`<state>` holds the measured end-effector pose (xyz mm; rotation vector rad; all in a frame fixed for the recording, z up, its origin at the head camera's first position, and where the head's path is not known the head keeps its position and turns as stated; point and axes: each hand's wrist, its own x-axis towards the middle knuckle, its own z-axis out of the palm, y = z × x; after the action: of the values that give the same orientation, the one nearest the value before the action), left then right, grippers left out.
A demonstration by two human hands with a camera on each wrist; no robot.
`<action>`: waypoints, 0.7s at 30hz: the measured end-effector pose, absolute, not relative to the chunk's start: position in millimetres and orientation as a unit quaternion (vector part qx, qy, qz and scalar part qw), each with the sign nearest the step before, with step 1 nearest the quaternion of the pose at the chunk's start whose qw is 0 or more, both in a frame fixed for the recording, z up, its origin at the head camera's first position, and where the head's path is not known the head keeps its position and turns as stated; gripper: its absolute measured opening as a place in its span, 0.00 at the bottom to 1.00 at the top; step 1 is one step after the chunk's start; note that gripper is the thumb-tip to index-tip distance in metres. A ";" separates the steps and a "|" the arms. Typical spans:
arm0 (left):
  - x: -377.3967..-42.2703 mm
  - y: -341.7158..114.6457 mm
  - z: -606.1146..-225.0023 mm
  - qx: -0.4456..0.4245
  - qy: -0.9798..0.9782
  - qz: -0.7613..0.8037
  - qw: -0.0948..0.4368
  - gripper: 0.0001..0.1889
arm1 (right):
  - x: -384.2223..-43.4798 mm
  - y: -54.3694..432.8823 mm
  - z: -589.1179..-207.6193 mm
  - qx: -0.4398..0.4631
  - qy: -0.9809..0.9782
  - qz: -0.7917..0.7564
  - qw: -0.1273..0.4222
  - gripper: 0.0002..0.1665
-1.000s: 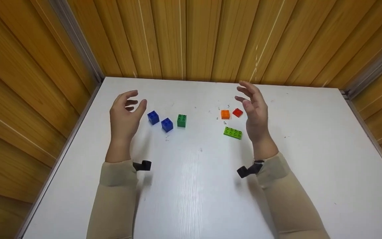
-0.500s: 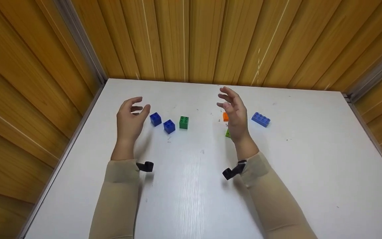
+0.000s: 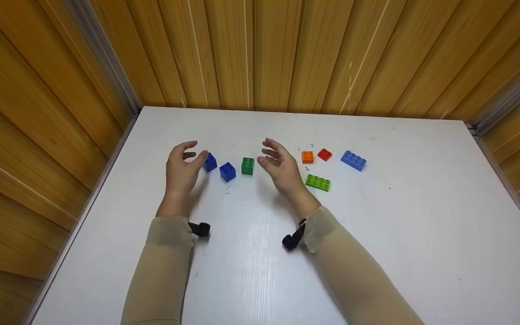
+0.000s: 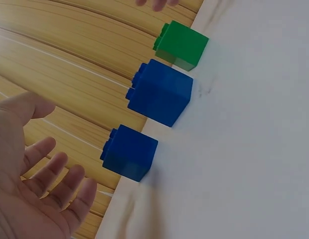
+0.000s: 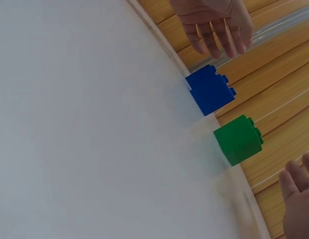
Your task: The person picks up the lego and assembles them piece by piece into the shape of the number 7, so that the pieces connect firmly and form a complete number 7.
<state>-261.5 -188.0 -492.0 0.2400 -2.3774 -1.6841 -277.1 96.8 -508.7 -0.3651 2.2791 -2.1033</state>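
Observation:
My left hand [image 3: 182,174] hovers with relaxed, parted fingers beside two dark blue building blocks. Its thumb overlaps the left blue block [image 3: 211,163] in the head view, while the left wrist view shows nothing in the palm. The second blue block [image 3: 227,172] sits just to the right. Beside it stands a green block [image 3: 248,166], studs up. My right hand [image 3: 283,170] is just right of the green block, thumb toward it and fingers loosely bent around air. In the right wrist view, a gap separates the green block [image 5: 239,141] from the right fingers [image 5: 296,179].
Right of the right hand lie an orange block [image 3: 307,157], a small red block [image 3: 324,154], a lime-green block [image 3: 318,182] and a lighter blue long block [image 3: 354,160]. The white table [image 3: 251,271] ends at wood-panelled walls [image 3: 269,54] behind and at the sides.
My right hand has swept left from over the red and lime-green blocks to beside the green one, uncovering the blocks on the right. The left hand has drifted slightly right, toward the blue blocks.

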 end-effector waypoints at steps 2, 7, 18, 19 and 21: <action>-261.5 -189.0 -495.9 0.088 -0.807 -0.575 0.102 0.29 | -277.8 94.0 -512.5 -0.134 0.736 -0.662 0.036 0.43; -262.2 -190.9 -506.5 0.096 -0.806 -0.578 0.085 0.30 | -279.2 91.3 -520.3 -0.152 0.746 -0.646 0.053 0.44; -266.0 -189.8 -517.7 0.076 -0.808 -0.581 0.059 0.33 | -281.1 86.6 -524.2 -0.149 0.773 -0.614 0.058 0.41; -266.2 -190.1 -518.1 0.077 -0.810 -0.578 0.059 0.33 | -281.3 85.8 -524.1 -0.151 0.776 -0.610 0.057 0.41; -266.4 -191.2 -519.1 0.080 -0.814 -0.572 0.060 0.32 | -281.8 84.2 -525.0 -0.150 0.779 -0.606 0.059 0.40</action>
<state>-266.4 -191.2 -519.1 0.2436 -2.4655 -1.7310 -281.8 84.2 -525.0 -0.4556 2.3601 -1.8346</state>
